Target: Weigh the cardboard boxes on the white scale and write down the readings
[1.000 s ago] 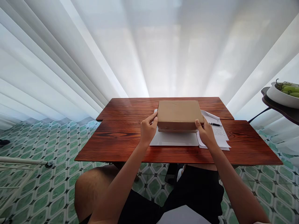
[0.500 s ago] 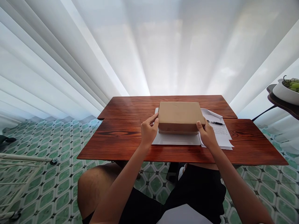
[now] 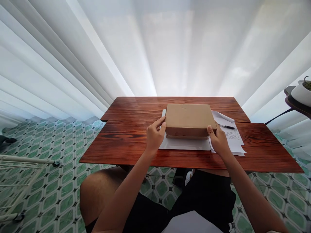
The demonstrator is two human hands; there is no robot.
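The left hand (image 3: 155,134), box (image 3: 189,118) and right hand (image 3: 218,138) lined up over the streaky-grained wooden bench (image 3: 126,129).
The left hand pinched the box's left side with its fingertips, a light hold that could have slipped on smooth cardboard. The squared box was above a flat white sheet (image 3: 186,144); whether it rested there was unclear. A second edge showed under its front, so uneven pressure might have skewed the layers. The right hand grasped the front right corner; a rightward shift could have rumpled the thin, curling papers (image 3: 233,139) or rolled off the slim black pen (image 3: 227,127).
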